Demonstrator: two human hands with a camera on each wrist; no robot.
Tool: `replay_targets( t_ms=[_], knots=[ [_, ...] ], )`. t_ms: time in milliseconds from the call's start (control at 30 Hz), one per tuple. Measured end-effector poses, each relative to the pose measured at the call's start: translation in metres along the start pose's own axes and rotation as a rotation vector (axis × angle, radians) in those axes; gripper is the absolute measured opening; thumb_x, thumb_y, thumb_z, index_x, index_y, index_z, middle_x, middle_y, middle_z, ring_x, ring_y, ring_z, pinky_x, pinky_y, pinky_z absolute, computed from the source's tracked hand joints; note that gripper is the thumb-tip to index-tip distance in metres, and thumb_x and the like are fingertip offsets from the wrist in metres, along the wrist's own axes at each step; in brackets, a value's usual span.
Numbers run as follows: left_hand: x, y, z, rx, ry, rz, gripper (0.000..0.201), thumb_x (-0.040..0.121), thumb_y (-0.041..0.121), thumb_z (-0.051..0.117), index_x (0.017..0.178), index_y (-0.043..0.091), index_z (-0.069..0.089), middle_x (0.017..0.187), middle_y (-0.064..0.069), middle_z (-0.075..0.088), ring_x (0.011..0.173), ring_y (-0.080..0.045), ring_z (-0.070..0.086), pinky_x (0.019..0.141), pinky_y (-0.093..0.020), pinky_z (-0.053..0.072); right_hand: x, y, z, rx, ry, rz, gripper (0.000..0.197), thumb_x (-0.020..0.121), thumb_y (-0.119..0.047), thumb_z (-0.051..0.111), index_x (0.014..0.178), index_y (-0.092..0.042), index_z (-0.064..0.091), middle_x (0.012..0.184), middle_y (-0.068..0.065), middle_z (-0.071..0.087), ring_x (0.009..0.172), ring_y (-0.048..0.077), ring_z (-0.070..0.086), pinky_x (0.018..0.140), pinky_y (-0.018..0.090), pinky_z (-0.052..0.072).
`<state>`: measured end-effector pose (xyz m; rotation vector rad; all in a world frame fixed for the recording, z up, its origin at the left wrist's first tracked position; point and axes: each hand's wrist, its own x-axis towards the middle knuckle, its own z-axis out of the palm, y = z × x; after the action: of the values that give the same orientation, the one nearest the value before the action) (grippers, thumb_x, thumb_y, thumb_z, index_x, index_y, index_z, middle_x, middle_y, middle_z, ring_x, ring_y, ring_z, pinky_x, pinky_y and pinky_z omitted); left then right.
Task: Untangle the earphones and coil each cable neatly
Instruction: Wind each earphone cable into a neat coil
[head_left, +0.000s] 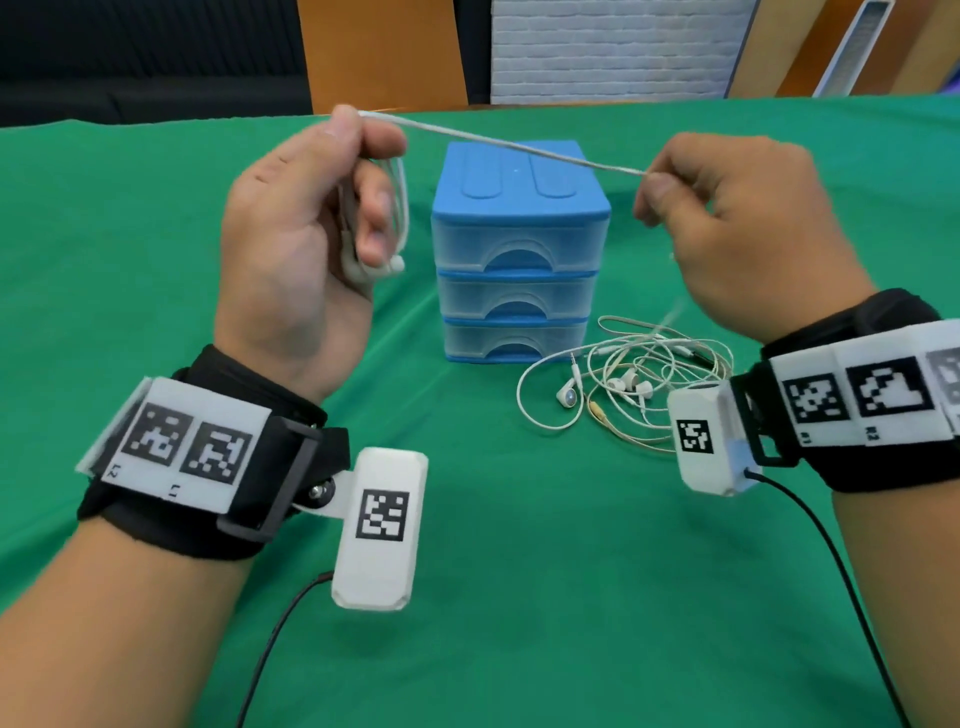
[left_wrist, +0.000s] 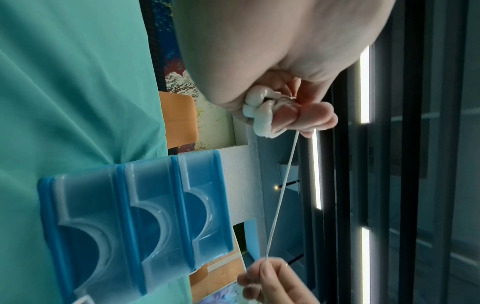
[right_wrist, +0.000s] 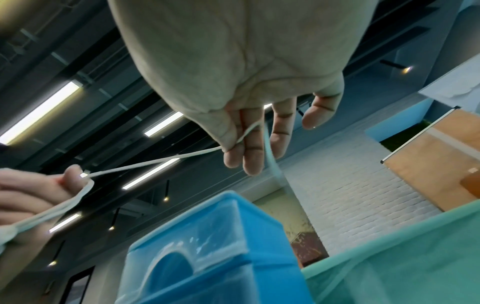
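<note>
Left hand (head_left: 296, 234) grip curled round coiled white earphone cable (head_left: 498, 144), right hand (head_left: 737, 228) grip pinching its taut free end, tangled earphones (head_left: 628, 384) below right grip on worktop (head_left: 156, 218)

Matt cloth, glossy plastic, smooth cable

A matt green cloth (head_left: 156, 234) with soft creases covers the table across the frame. At centre the drawer unit (head_left: 519, 249) is smooth plastic: opaque blue top, frosted translucent fronts with a slight sheen. The taut cable (head_left: 509, 148) and the loose earphones (head_left: 623, 384) at lower right look smooth, glossy white plastic.
</note>
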<state>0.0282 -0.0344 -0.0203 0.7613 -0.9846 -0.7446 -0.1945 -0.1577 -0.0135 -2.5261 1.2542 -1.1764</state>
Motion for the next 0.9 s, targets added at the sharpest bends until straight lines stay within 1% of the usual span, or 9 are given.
replay_targets(
  t_ms=[167,333,533,600,700,733,767,833,900],
  knots=[
    [0.003,0.000,-0.004,-0.054,0.076,0.029,0.030,0.108,0.021,0.039,0.091,0.011,0.061,0.059,0.008,0.052,0.044,-0.004,0.040,0.043,-0.017,0.030,0.005,0.002,-0.018,-0.027,0.109,0.048,0.028,0.091,-0.040,0.043,0.092,-0.020,0.064,0.088,0.000,0.067,0.092,0.029,0.059,0.093,0.063,0.045],
    [0.007,0.004,-0.014,-0.145,0.166,0.038,0.029,0.107,0.022,0.042,0.089,0.013,0.063,0.065,0.007,0.054,0.048,-0.003,0.042,0.049,-0.016,0.032,0.010,0.013,-0.033,-0.012,0.286,0.171,0.033,0.092,-0.049,0.035,0.093,-0.024,0.057,0.089,-0.003,0.065,0.092,0.026,0.060,0.095,0.071,0.042],
    [0.006,0.000,-0.013,-0.118,0.167,0.007,0.028,0.107,0.022,0.043,0.089,0.014,0.063,0.062,0.007,0.052,0.046,-0.004,0.041,0.047,-0.018,0.030,0.004,0.007,-0.032,-0.055,0.189,0.186,0.029,0.088,-0.046,0.044,0.098,-0.029,0.065,0.095,-0.005,0.064,0.098,0.027,0.060,0.097,0.073,0.040],
    [0.005,0.001,-0.009,-0.030,0.123,0.005,0.030,0.106,0.021,0.043,0.085,0.014,0.063,0.058,0.007,0.050,0.044,-0.006,0.038,0.045,-0.020,0.028,0.004,0.005,-0.033,-0.021,0.161,0.097,0.029,0.086,-0.046,0.051,0.107,-0.032,0.065,0.108,-0.006,0.064,0.106,0.025,0.059,0.099,0.062,0.045],
    [0.000,-0.002,0.003,0.106,0.004,-0.003,0.030,0.103,0.015,0.044,0.080,0.011,0.062,0.051,0.004,0.048,0.039,-0.009,0.034,0.042,-0.020,0.027,-0.001,-0.017,-0.031,0.074,0.054,-0.153,0.034,0.089,-0.037,0.062,0.120,-0.023,0.067,0.112,-0.006,0.059,0.102,0.009,0.055,0.091,0.012,0.040],
    [-0.001,-0.004,0.008,0.153,-0.052,-0.004,0.029,0.102,0.014,0.044,0.079,0.010,0.062,0.050,0.004,0.049,0.038,-0.009,0.034,0.040,-0.020,0.026,-0.004,-0.027,-0.027,0.089,-0.020,-0.222,0.037,0.090,-0.038,0.064,0.123,-0.022,0.066,0.113,-0.006,0.059,0.102,0.006,0.052,0.088,0.007,0.036],
    [-0.004,-0.006,0.012,0.202,-0.106,-0.007,0.029,0.102,0.014,0.045,0.079,0.009,0.063,0.048,0.003,0.049,0.036,-0.010,0.034,0.039,-0.021,0.026,-0.007,-0.035,-0.021,0.093,-0.094,-0.269,0.039,0.089,-0.041,0.064,0.124,-0.024,0.066,0.114,-0.005,0.059,0.103,0.007,0.051,0.091,0.011,0.036],
    [-0.007,-0.010,0.017,0.283,-0.186,-0.027,0.030,0.101,0.014,0.047,0.077,0.008,0.064,0.046,0.001,0.050,0.034,-0.010,0.034,0.038,-0.020,0.026,-0.012,-0.048,-0.006,0.065,-0.185,-0.330,0.032,0.089,-0.047,0.062,0.115,-0.029,0.069,0.111,-0.007,0.060,0.104,0.015,0.052,0.097,0.042,0.044],
    [-0.010,-0.013,0.018,0.314,-0.229,-0.044,0.030,0.102,0.013,0.047,0.078,0.007,0.064,0.046,0.000,0.051,0.033,-0.011,0.035,0.038,-0.020,0.027,-0.014,-0.055,0.003,0.045,-0.181,-0.356,0.024,0.093,-0.046,0.056,0.097,-0.027,0.070,0.098,-0.008,0.061,0.094,0.018,0.050,0.084,0.057,0.046]
  ],
)
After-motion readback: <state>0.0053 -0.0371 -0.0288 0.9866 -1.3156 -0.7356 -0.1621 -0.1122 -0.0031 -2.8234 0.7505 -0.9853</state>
